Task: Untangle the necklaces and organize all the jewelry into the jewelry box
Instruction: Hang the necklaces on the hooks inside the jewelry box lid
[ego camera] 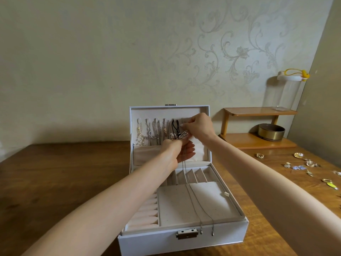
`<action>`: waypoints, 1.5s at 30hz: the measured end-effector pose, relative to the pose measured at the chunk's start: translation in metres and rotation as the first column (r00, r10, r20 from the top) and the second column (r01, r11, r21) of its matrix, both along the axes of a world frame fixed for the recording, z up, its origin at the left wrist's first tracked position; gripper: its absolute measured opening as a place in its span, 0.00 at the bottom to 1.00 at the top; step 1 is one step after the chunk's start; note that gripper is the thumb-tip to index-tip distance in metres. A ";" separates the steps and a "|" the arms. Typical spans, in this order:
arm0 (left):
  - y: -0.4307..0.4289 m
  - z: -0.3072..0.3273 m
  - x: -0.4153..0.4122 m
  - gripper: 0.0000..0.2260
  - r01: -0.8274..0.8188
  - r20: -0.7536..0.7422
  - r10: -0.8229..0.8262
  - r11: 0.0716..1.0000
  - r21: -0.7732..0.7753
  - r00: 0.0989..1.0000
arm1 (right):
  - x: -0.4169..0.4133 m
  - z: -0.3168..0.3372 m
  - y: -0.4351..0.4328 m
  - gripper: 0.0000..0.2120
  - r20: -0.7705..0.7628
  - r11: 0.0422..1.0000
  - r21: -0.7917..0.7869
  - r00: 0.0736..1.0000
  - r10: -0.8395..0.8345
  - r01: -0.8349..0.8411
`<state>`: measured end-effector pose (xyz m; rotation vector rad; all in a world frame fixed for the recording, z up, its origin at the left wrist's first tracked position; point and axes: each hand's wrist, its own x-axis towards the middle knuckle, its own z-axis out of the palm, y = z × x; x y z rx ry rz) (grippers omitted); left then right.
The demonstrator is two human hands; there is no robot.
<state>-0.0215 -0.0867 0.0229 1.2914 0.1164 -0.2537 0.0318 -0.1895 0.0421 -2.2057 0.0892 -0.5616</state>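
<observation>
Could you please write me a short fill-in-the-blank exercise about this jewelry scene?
The white jewelry box stands ____.
The thin silver chain trails over the box's ____ wall.
Loose jewelry lies on the table to the box's ____.
The right hand pinches at the raised ____.
Missing: open; front; right; lid.

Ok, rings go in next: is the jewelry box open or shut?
Open. The jewelry box lid stands upright, necklaces hung inside, tray compartments exposed; left hand and right hand hold a silver chain there.
</observation>
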 end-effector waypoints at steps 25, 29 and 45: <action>0.003 -0.018 -0.010 0.08 -0.061 0.331 -0.073 0.924 0.378 0.941 | -0.045 -0.003 -0.020 0.06 0.060 0.821 0.498 0.955 0.289 -0.279; 0.002 -0.021 -0.009 0.09 -0.084 0.369 -0.085 0.905 0.417 0.925 | -0.040 0.002 -0.011 0.09 0.069 0.777 0.592 0.974 0.217 -0.214; 0.011 -0.035 -0.015 0.10 -0.093 0.445 -0.296 0.738 0.668 0.845 | -0.036 0.001 -0.007 0.08 0.069 0.633 0.749 0.974 0.216 -0.194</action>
